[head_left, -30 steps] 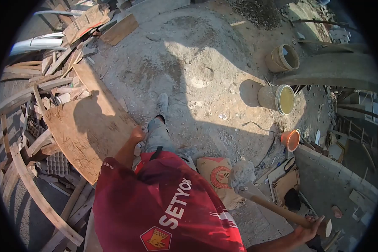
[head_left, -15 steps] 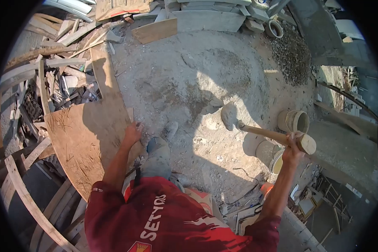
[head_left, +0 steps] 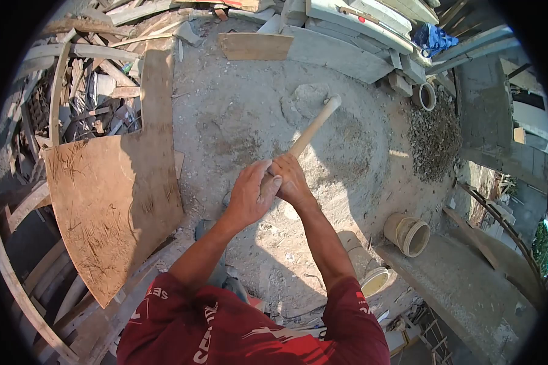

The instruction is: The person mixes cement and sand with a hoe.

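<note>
Both hands are together at the near end of a hoe's wooden handle [head_left: 313,132]. My left hand [head_left: 249,193] is closed on the handle's end, its thumb against the other hand. Just to the right and a little farther up, my right hand [head_left: 292,180] wraps the handle. The handle slants away to the upper right, and its far end is down at the pale grey ground [head_left: 237,91]. A dusty grey shape beside that end looks like the blade, but it blends with the powdery material around it.
A plywood sheet [head_left: 97,201] lies at the left, beside piled scrap wood [head_left: 97,91]. Two buckets [head_left: 408,234] stand at the right near a concrete ledge [head_left: 463,292]. Farther back are a gravel heap [head_left: 435,140], another bucket [head_left: 427,96] and stacked slabs [head_left: 347,52].
My left hand has come up from the left and taken hold of the handle. The right hand has moved left, and the hoe's head has swung farther away from me.
</note>
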Demonstrator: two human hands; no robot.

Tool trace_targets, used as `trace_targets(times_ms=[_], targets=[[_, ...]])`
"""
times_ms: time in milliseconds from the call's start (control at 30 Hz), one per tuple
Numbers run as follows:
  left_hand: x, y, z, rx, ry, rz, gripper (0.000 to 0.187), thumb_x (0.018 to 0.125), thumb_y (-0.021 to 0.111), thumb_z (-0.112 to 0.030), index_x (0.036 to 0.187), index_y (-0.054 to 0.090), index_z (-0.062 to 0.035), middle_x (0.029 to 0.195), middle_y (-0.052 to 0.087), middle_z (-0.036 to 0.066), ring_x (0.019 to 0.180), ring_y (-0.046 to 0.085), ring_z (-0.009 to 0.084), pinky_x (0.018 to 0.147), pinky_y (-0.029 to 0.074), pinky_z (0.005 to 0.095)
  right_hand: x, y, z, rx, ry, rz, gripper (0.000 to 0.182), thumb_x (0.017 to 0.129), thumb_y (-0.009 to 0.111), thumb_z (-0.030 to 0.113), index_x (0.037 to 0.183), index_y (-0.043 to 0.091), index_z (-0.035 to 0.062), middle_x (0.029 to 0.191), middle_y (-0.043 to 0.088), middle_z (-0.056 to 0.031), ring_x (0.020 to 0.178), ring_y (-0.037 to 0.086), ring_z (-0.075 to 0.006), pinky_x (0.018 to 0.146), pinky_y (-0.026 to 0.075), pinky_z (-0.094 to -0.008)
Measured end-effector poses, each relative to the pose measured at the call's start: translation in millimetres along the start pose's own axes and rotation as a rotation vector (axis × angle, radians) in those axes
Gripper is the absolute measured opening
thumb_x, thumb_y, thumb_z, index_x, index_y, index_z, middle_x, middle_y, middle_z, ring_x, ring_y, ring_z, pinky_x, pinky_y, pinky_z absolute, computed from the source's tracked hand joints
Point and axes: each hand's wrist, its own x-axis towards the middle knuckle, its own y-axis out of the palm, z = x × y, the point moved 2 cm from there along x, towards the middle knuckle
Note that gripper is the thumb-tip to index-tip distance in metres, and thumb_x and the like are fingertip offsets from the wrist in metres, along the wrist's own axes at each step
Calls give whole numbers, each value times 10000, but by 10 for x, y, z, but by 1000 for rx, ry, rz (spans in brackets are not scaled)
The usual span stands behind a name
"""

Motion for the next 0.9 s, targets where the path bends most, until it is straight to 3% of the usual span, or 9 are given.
trace_targets(times_ms=[67,133,200,233,267,300,367,567,900], targets=[[93,80,189,362,58,30,572,868,604,-348,1269,450,30,1152,557,223,952,592,317,798,481,377,-97,502,26,-18,-9,-2,365,568,716,48,881,528,41,883,542,-139,895,534,-311,831,414,-401],[124,196,449,288,-341,296,742,792,672,-352,1305,369,90,1095,564,273,964,584,392,777,482,459,-244,704,59,-219,201,-218,532,623,669,28,1117,470,33,1101,466,-201,1035,474,-367,933,372,-436],[78,336,752,312,-446,459,739,773,685,-372,1278,390,79,1051,585,264,944,595,392,774,483,459,-553,841,-241,-113,668,-310,630,696,600,5,1271,345,36,1242,354,-231,1138,411,-391,991,319,-456],[10,431,934,338,-545,632,736,753,698,-392,1251,412,68,1007,606,254,923,606,392,772,484,459,-805,969,-561,134,845,-380,533,811,541,41,1295,317,30,1259,346,-228,1155,409,-349,958,346,-448],[-73,528,1112,286,-569,622,642,753,697,-357,1184,451,50,959,621,241,883,615,392,756,489,459,-882,1010,-824,731,1249,-588,545,873,585,167,1306,284,28,1262,362,-178,1116,441,-276,920,382,-404],[-169,602,1254,237,-591,613,547,753,696,-321,1117,490,33,911,637,229,843,625,393,740,493,459,-835,1001,-1049,1097,1384,-652,588,886,614,260,1300,264,31,1206,430,-131,1022,490,-217,851,431,-381],[-358,647,1424,235,-622,582,491,751,696,-312,1067,504,10,890,638,228,828,625,393,729,495,463,-562,1121,-1344,1299,1292,-658,477,865,649,257,1191,366,55,980,539,-91,818,555,-196,704,483,-363],[-740,738,1980,225,-633,448,414,742,706,-330,989,540,-41,780,641,204,755,633,378,686,502,462,-187,1540,-1620,1415,1444,-555,265,814,685,127,915,447,67,632,476,-59,477,486,-192,434,447,-334],[-722,1301,1865,62,-382,259,295,721,737,-239,822,554,-30,718,624,188,654,620,361,599,492,393,-41,688,-1330,1059,1078,-720,257,778,687,102,854,462,3,622,516,-92,414,486,-176,398,437,-316]])
